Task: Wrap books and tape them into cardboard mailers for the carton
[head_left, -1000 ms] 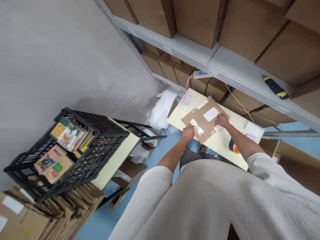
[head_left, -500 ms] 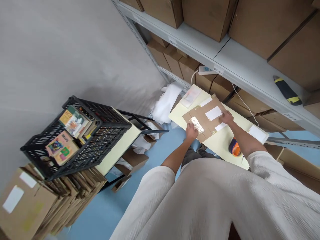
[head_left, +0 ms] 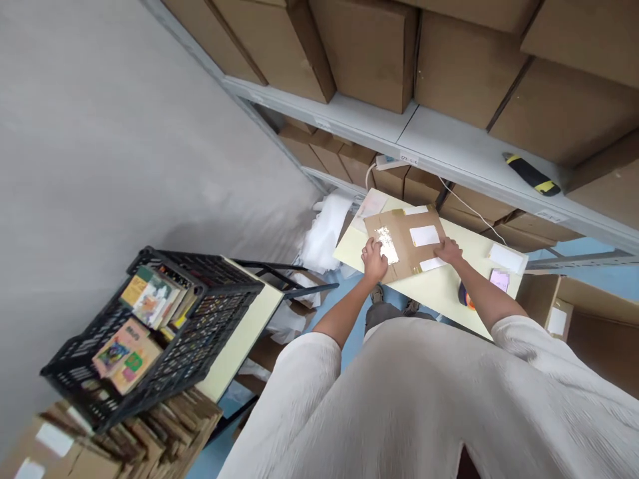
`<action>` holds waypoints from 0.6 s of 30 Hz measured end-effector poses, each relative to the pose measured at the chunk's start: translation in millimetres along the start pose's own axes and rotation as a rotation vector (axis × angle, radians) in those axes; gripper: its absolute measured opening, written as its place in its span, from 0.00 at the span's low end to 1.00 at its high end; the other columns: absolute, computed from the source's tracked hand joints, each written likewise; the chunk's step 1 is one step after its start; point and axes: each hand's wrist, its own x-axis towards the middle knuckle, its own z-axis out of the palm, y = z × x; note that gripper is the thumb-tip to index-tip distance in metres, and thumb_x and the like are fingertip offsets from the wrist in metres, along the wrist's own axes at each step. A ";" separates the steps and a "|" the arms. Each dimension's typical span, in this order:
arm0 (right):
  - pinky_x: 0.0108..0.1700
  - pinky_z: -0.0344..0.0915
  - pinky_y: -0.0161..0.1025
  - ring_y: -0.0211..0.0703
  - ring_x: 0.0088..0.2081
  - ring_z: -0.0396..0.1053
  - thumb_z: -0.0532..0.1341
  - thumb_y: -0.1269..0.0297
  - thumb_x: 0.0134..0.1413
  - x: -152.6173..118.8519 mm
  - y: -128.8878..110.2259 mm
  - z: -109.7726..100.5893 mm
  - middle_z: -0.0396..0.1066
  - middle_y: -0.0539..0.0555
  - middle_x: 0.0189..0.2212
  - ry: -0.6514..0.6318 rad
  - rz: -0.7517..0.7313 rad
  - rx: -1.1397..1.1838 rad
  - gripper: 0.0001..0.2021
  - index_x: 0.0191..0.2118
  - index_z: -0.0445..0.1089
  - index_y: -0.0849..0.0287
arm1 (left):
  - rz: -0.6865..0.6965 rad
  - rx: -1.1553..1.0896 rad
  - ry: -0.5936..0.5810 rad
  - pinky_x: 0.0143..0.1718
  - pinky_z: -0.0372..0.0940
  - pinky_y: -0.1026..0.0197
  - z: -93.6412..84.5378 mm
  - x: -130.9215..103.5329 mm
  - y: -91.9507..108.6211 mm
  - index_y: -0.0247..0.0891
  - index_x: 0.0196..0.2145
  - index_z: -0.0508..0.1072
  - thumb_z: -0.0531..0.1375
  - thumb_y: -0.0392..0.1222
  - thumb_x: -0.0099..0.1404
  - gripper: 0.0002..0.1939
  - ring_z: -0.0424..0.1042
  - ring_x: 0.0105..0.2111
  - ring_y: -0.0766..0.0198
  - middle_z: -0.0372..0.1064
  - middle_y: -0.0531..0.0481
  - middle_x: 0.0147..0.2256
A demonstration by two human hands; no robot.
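Observation:
A flat cardboard piece (head_left: 403, 261) with white labels (head_left: 424, 235) and strips of shiny tape lies over the cream tabletop (head_left: 429, 298). My left hand (head_left: 374, 261) grips its left edge, fingers reaching onto the board beside a glaring, torn-looking white label (head_left: 386, 243). At the opposite edge, my right hand (head_left: 449, 250) pinches the board near its lower right side, with the thumb on top. Close to my right forearm sits an orange and dark purple object (head_left: 465, 297), partly hidden by the arm. A small purple slip (head_left: 499, 279) lies just right of that forearm.
A utility knife (head_left: 532, 174) rests on the grey shelf (head_left: 449, 136) among cardboard boxes (head_left: 359, 53). At left, a black crate (head_left: 219, 332) holds books, with flattened cartons (head_left: 170, 426) below. An open carton (head_left: 594, 299) stands at right.
The view has shifted, and the cardboard has turned slightly between my hands. My left hand's fingers now spread farther over its left edge. The purple slip has come into view.

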 end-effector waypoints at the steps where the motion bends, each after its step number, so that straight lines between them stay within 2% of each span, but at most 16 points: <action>1: 0.66 0.65 0.61 0.65 0.63 0.70 0.65 0.53 0.62 -7.7 0.5 3.9 0.70 0.65 0.61 0.002 0.033 0.012 0.27 0.64 0.68 0.54 | 0.025 -0.001 -0.008 0.68 0.63 0.36 -4.0 9.5 -1.1 0.45 0.65 0.72 0.58 0.39 0.72 0.24 0.61 0.71 0.38 0.54 0.38 0.76; 4: 0.67 0.65 0.60 0.64 0.66 0.68 0.63 0.49 0.66 -30.6 -1.6 19.2 0.68 0.66 0.63 0.014 0.134 0.057 0.25 0.62 0.68 0.54 | 0.072 -0.004 -0.023 0.70 0.61 0.35 -13.7 39.0 -3.1 0.45 0.64 0.72 0.59 0.45 0.75 0.21 0.60 0.71 0.37 0.56 0.37 0.75; 7: 0.66 0.66 0.59 0.64 0.65 0.69 0.61 0.47 0.69 -50.4 -10.6 38.3 0.67 0.66 0.62 0.038 0.242 0.126 0.21 0.58 0.68 0.55 | 0.087 0.010 -0.053 0.70 0.61 0.34 -20.9 67.2 -7.1 0.45 0.64 0.70 0.63 0.49 0.73 0.24 0.59 0.72 0.34 0.54 0.37 0.76; 13: 0.65 0.66 0.59 0.63 0.62 0.72 0.61 0.48 0.69 -75.9 -37.9 74.2 0.70 0.67 0.59 0.043 0.429 0.249 0.19 0.55 0.68 0.55 | 0.139 0.036 -0.124 0.70 0.62 0.36 -31.2 111.1 -34.6 0.46 0.64 0.69 0.66 0.44 0.69 0.27 0.62 0.70 0.35 0.53 0.37 0.76; 18: 0.67 0.63 0.63 0.65 0.63 0.71 0.58 0.50 0.71 -90.6 -50.1 88.1 0.71 0.67 0.57 0.013 0.501 0.245 0.18 0.56 0.69 0.57 | 0.241 0.024 -0.197 0.71 0.62 0.38 -31.9 130.8 -51.3 0.47 0.63 0.70 0.68 0.39 0.66 0.28 0.63 0.71 0.37 0.53 0.38 0.76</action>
